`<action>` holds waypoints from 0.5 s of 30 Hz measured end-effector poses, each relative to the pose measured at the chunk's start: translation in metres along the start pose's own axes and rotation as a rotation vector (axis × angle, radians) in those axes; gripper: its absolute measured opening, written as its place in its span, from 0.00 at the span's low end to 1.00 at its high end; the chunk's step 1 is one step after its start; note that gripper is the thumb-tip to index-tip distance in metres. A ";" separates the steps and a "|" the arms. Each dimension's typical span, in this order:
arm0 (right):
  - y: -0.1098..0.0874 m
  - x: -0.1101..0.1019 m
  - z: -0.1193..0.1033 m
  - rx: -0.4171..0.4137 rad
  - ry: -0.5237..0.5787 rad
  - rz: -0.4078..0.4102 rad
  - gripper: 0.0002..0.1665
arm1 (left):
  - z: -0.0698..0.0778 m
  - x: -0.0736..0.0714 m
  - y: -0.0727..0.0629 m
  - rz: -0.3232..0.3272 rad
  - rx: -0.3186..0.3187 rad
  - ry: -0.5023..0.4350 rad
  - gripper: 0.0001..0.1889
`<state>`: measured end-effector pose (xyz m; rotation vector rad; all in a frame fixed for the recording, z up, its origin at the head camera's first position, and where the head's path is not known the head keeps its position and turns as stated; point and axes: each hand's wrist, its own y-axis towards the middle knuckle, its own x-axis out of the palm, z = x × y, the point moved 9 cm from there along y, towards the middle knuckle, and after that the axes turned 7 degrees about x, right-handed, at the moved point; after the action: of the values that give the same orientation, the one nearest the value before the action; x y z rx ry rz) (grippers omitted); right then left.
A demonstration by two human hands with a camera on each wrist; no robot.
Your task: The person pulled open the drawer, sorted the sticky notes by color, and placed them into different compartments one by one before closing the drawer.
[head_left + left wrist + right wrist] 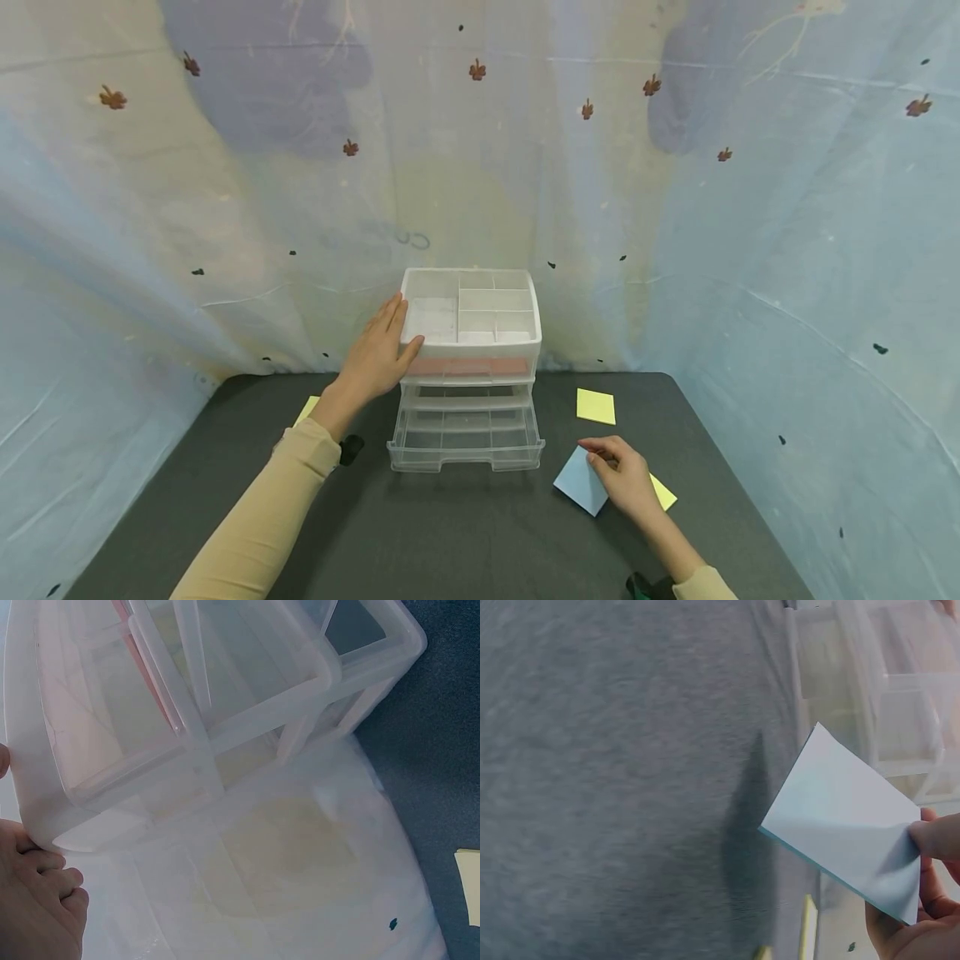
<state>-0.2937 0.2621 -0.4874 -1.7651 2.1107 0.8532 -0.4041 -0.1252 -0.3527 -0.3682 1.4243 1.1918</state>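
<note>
Printed cloth (480,200) behind a dark table (450,550), a drawer unit (495,343) near the middle.
Head view: the left hand (372,354) rests against the drawer unit's left side, fingers straight and relaxed; a lower drawer (420,460) juts from its front. Right of the drawer unit and nearer the viewer, the right hand (624,475) pinches a blue pad (579,483). One yellow pad (596,407) lies right of the drawer unit, a second yellow pad (663,492) farther right, partly hidden. Left wrist view: the left hand touches the drawer unit's edge. Right wrist view: the blue pad tilts before the drawer unit, thumb on its face.
</note>
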 end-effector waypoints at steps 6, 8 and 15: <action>0.005 -0.011 -0.020 -0.035 0.035 0.017 0.13 | 0.000 0.000 0.001 0.008 0.003 0.003 0.42; 0.006 -0.015 -0.028 -0.057 0.040 0.027 0.13 | 0.000 0.000 0.001 0.009 0.004 0.006 0.41; 0.012 -0.025 -0.052 -0.116 0.065 0.053 0.13 | 0.001 0.000 0.000 -0.003 -0.003 0.002 0.42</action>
<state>-0.2909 0.2530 -0.4286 -1.8242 2.1994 0.9626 -0.4039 -0.1246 -0.3520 -0.3737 1.4235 1.1917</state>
